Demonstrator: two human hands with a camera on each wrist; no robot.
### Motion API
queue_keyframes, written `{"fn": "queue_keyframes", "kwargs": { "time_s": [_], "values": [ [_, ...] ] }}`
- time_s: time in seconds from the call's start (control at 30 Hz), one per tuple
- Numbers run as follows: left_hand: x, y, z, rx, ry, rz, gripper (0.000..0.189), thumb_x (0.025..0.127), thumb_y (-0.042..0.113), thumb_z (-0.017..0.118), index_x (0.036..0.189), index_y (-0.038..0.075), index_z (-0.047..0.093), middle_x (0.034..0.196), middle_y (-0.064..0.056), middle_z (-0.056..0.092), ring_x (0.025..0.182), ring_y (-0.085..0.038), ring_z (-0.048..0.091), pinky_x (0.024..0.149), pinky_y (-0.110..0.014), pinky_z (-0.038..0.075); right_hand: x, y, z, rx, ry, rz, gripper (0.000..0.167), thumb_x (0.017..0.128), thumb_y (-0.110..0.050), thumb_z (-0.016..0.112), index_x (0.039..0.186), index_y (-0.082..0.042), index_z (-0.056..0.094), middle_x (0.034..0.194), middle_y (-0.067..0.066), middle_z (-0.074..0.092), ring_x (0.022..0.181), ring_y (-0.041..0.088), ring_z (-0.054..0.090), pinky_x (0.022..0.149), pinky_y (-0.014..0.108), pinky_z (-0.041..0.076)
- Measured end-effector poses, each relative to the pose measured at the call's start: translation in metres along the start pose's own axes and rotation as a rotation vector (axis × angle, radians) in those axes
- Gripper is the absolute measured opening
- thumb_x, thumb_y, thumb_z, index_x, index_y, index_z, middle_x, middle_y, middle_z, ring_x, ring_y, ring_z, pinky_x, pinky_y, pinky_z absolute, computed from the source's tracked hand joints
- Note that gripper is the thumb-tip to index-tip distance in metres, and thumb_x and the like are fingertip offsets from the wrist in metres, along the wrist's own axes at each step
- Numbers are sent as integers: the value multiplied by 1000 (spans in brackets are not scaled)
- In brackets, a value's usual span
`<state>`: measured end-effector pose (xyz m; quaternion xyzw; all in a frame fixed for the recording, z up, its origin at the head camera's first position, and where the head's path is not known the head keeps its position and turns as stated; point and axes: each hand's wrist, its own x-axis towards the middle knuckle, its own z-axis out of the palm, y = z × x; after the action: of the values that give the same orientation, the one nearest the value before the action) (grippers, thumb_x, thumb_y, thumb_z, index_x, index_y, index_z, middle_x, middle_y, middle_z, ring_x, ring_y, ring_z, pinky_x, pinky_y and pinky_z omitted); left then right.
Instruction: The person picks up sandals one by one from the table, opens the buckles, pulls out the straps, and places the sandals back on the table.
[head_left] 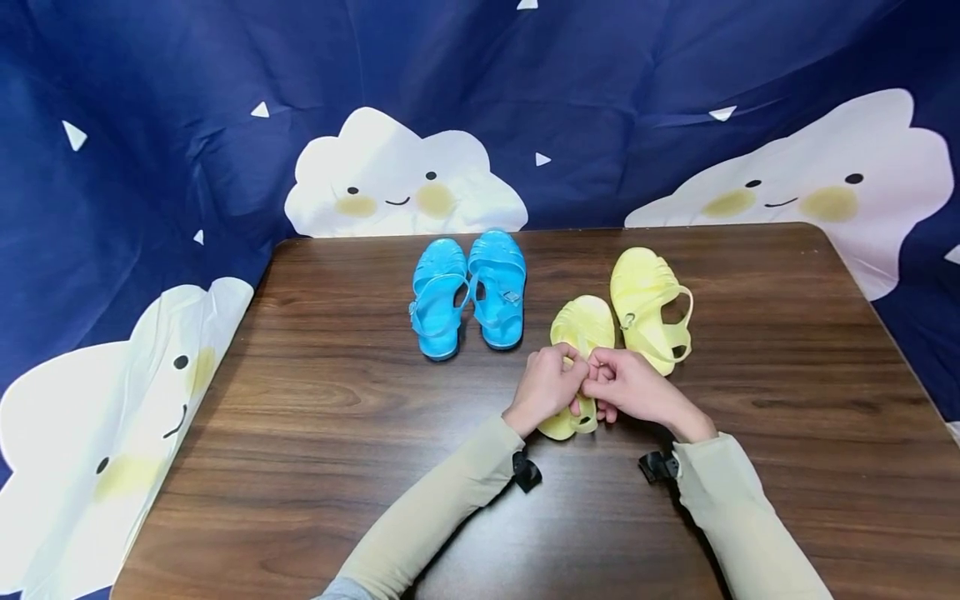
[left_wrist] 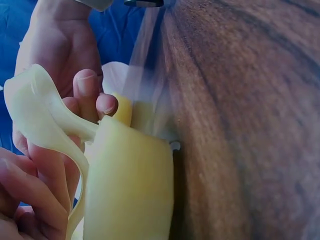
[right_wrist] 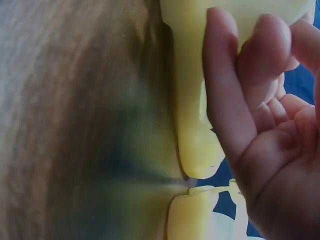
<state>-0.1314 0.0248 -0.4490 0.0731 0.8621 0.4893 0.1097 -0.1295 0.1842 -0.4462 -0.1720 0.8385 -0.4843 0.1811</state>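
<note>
A yellow jelly sandal (head_left: 583, 321) lies on the table, its toe pointing away from me. Over its middle my left hand (head_left: 546, 387) and right hand (head_left: 636, 386) meet, thumbs and fingertips pinching its strap close together. The left wrist view shows the heel (left_wrist: 131, 185) up close and the looped strap (left_wrist: 35, 102) raised above it. In the right wrist view my right fingers (right_wrist: 225, 75) lie along the sandal's side. What is between the fingertips is mostly hidden by the hands.
A second yellow sandal (head_left: 643, 287) lies just to the right, its strap standing loose. Two blue sandals (head_left: 440, 292) sit side by side further left. The brown wooden table (head_left: 337, 467) ends at a dark blue curtain (head_left: 585, 100) with white clouds.
</note>
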Motion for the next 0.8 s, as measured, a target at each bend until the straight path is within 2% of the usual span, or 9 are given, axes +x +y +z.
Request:
{"fn": "queue_keyframes", "kwargs": {
  "time_s": [0.27,0.43,0.57,0.67,0.8],
  "values": [
    [-2,0,-2,-18,-25,-2,9,91,12,56,88,12,64,49,4,62,33,-6,53,32,-18,34,-5,-1,-3,-20,16,23,14,86,-7,62,78,-5,51,55,5,57,46,19,60,49,34,53],
    [-4,3,-6,-28,-41,-10,11,90,11,55,87,11,65,50,1,62,33,-7,53,33,-20,39,-9,-3,-4,-94,63,-4,10,82,-3,60,80,-6,51,55,2,58,46,17,62,47,28,49],
    [-7,5,-10,-12,-44,4,11,88,10,56,85,10,67,47,3,59,32,-7,51,34,-22,42,-13,-5,-5,-111,64,-14,9,77,-1,58,82,-5,51,56,1,58,46,16,61,46,26,47],
    [-9,7,-13,35,-39,22,12,87,12,59,83,11,70,45,6,56,32,-5,49,35,-20,42,-15,-7,-7,-129,61,-14,10,76,-1,57,83,-5,52,56,0,57,46,16,61,47,25,47],
    [-12,11,-17,168,-60,76,13,85,17,64,79,12,75,48,8,54,37,-1,45,39,-16,38,-20,-7,-11,-148,79,-4,12,76,1,57,84,-6,52,57,0,54,46,15,59,48,24,46]
  ]
}}
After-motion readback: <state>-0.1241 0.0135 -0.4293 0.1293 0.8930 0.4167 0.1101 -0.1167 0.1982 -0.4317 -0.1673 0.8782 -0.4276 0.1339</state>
